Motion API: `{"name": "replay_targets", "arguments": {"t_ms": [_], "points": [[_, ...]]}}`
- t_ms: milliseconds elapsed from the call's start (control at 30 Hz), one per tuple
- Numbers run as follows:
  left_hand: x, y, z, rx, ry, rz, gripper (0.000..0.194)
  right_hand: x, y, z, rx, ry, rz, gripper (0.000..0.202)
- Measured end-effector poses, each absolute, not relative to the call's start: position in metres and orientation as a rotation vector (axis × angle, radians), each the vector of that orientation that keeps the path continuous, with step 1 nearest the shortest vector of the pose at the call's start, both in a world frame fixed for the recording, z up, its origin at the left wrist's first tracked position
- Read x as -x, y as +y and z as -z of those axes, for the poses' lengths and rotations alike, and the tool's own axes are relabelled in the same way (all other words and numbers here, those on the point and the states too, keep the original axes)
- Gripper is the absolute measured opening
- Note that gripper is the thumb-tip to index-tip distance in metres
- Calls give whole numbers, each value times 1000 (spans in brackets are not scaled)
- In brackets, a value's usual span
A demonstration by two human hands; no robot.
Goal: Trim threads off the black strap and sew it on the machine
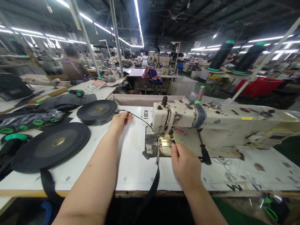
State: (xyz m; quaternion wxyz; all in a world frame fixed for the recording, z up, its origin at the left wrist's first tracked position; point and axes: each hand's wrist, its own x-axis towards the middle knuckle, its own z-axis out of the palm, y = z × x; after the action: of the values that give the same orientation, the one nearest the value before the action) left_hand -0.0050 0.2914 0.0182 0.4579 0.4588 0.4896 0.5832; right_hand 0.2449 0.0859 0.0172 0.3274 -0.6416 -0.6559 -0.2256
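Observation:
A cream sewing machine [211, 120] stands on the white table [131, 168]. My right hand [185, 164] rests at the metal needle plate [165, 145], fingertips pinched at the plate's right edge. A black webbing strap [153, 184] runs from under the presser foot down over the table's front edge. My left hand [119, 122] reaches out to the left and holds a thin black cord [138, 117] that leads back to the machine head.
Two flat rolls of black tape [52, 145] [97, 111] lie on the left, beside green-cored spools in a plastic bag [28, 120]. A black-handled tool [203, 153] lies right of the plate. Another person [72, 67] sits at a far table.

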Motion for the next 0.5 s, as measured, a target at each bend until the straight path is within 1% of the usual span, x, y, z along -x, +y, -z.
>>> {"name": "replay_targets", "arguments": {"t_ms": [67,133,200,233,300,367,400,433,467,500], "points": [[2,290,-15,-1278,1285,-1318,24,-251,76,-9,1716,-1723,522,34],[1,289,-13,-1449,1392,-1221,16,-259,69,-3,1745,-1725,502,37],[1,288,-14,-1605,1493,-1169,20,-266,64,1,1749,-1727,528,40],[2,288,-15,-1668,1532,-1163,21,-269,63,2,1730,-1733,543,38],[5,287,-19,-1755,1592,-1179,6,-273,61,4,1650,-1774,570,28],[6,284,-27,-1795,1644,-1204,25,-275,60,5,1557,-1852,600,20],[6,280,-32,-1801,1672,-1211,28,-275,59,6,1514,-1890,629,18],[5,274,-38,-1812,1695,-1201,16,-276,58,7,1482,-1921,656,16],[4,267,-43,-1825,1709,-1178,10,-277,56,9,1447,-1938,678,13],[3,258,-47,-1848,1706,-1154,19,-279,56,11,1427,-1942,694,12]]}}
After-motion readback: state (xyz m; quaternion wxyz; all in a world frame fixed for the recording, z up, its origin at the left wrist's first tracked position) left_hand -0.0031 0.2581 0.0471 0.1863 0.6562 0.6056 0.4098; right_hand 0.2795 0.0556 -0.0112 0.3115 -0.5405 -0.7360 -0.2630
